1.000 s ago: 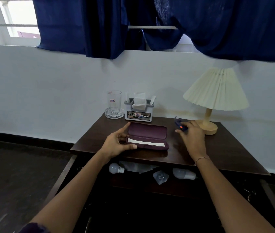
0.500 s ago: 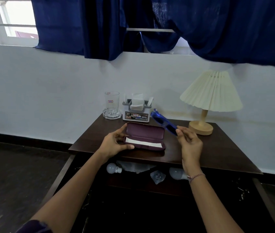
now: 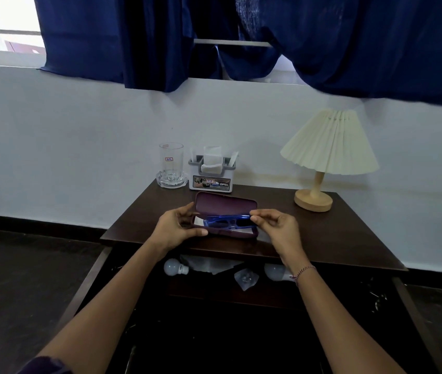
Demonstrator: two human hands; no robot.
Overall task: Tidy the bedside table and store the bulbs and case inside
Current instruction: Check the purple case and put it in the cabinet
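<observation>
While right hand (image 3: 279,228) pinches glossy blue glasses (image 3: 228,222), oblong case (image 3: 225,205) gapes.

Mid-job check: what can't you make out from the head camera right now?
Head view:
Case, left end: behind the left hand.
Blue glasses, right end: under right hand fingers.
Right bulb: partly behind the right wrist.
Drawer interior: too dark.
Glass sticker: too small to read.

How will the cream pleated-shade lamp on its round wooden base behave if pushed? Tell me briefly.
The cream pleated-shade lamp would likely tip before sliding: wide shade, thin stem, small base. Its folded shade probably crumples easily.
</observation>
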